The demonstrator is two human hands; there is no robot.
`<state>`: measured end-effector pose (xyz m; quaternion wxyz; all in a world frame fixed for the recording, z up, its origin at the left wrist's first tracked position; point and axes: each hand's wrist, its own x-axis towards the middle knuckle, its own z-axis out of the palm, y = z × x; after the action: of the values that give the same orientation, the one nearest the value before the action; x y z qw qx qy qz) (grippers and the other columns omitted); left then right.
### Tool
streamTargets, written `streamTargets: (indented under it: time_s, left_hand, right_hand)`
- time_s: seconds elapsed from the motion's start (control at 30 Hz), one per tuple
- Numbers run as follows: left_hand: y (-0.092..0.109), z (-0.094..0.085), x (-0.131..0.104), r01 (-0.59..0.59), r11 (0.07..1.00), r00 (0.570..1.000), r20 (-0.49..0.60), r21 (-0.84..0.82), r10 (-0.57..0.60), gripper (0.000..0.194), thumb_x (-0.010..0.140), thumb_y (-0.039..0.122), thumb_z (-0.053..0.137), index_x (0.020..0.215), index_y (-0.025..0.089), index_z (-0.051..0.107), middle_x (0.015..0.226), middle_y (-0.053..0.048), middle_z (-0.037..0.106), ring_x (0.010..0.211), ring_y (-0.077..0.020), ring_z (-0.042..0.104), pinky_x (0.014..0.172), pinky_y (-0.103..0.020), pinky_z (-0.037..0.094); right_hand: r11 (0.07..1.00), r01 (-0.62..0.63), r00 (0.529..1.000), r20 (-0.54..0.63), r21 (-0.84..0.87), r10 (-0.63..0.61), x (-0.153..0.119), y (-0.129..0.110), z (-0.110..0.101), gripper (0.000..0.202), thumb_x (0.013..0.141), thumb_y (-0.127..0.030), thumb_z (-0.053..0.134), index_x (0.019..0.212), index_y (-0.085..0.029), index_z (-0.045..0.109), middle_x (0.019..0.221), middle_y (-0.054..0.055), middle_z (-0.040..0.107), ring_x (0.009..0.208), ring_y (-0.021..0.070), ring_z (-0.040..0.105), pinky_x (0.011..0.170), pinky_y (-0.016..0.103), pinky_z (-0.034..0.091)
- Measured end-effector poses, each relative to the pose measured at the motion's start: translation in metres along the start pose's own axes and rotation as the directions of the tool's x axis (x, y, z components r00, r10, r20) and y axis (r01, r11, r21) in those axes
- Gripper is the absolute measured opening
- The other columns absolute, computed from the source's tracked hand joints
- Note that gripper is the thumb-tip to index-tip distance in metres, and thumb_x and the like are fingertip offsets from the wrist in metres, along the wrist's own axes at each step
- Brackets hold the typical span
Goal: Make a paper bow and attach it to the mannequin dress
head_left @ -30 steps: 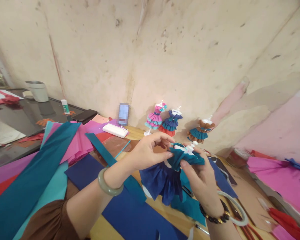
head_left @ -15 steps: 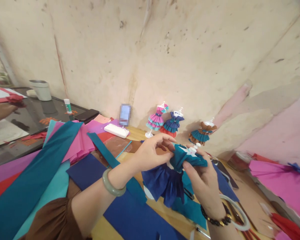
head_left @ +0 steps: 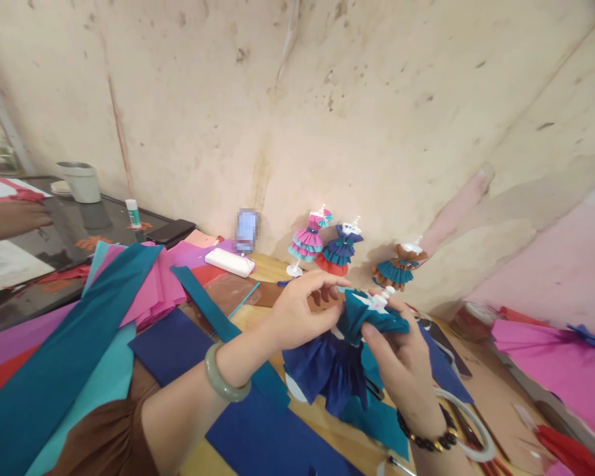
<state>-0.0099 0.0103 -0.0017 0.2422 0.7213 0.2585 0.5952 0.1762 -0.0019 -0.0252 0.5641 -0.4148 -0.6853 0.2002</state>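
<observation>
At the middle of the desk (head_left: 265, 264): a small white dress form (head_left: 377, 301) between both hands, tilted, with the teal piece (head_left: 352, 320) around its upper part and the dark blue pleated skirt (head_left: 327, 370) below.
Right hand (head_left: 404, 354): it is gripping the teal piece, with the thumb on the front side.
Left hand (head_left: 302, 307): fingers are bent, with the tips at the left edge of the teal piece (if they pinch it, I cannot tell).
Wrists: green bangle (head_left: 225, 378) on the left, black bead bracelet (head_left: 429, 441) on the right.
Near the wall: pink layered dress (head_left: 307, 239), blue and red dress (head_left: 341, 248) and brown and teal dress (head_left: 396, 266), each on its own small form; also one upright phone (head_left: 246, 230), its screen blurred.
Left side: white case (head_left: 229, 262), teal strip (head_left: 213, 307), glue stick (head_left: 133, 215), and another person's hand (head_left: 22, 217).
</observation>
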Motion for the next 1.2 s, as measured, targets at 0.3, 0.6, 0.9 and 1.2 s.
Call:
streamTargets:
  time_s: [0.3,0.6,0.9,1.2]
  left_hand:
    - [0.008,0.0,0.001,-0.034,0.998,0.999,-0.043,-0.054,0.032,0.013,0.075,0.011,0.061,0.088,0.014,0.063,0.083,-0.004,0.059,0.072,-0.0125,0.056,0.068,-0.026,0.049]
    - [0.009,0.001,-0.002,0.003,1.0,0.999,-0.038,-0.018,-0.004,0.003,0.08,0.015,0.057,0.083,0.015,0.058,0.077,-0.003,0.06,0.067,-0.0116,0.057,0.064,-0.024,0.049]
    - [0.01,0.007,-0.005,-0.274,0.925,0.936,-0.148,0.263,0.319,0.009,0.076,0.008,0.058,0.077,0.017,0.059,0.078,-0.005,0.067,0.078,-0.0159,0.063,0.074,-0.029,0.052]
    - [0.011,0.014,-0.011,-0.227,0.951,0.942,-0.202,0.211,0.269,0.008,0.078,0.011,0.059,0.082,0.016,0.063,0.081,-0.007,0.07,0.076,-0.0155,0.066,0.073,-0.028,0.053]
  right_hand:
    - [0.997,-0.05,0.999,0.018,0.061,0.049,0.001,0.002,-0.002,0.045,0.081,-0.037,0.066,0.122,-0.027,0.051,0.127,0.01,0.056,0.115,0.0286,0.053,0.098,0.046,0.04]
    - [0.994,-0.056,0.998,0.038,0.092,0.053,0.0,0.004,-0.001,0.045,0.082,-0.037,0.065,0.124,-0.03,0.049,0.132,0.008,0.053,0.112,0.0263,0.055,0.095,0.043,0.043]
    - [0.995,-0.038,0.999,0.039,0.087,0.035,0.002,0.0,-0.001,0.045,0.083,-0.037,0.064,0.125,-0.031,0.049,0.13,0.007,0.055,0.116,0.026,0.054,0.098,0.043,0.042]
    - [0.996,-0.027,0.999,0.031,0.084,0.025,0.002,-0.001,0.0,0.046,0.084,-0.036,0.064,0.126,-0.031,0.048,0.13,0.007,0.056,0.116,0.0255,0.055,0.1,0.044,0.041]
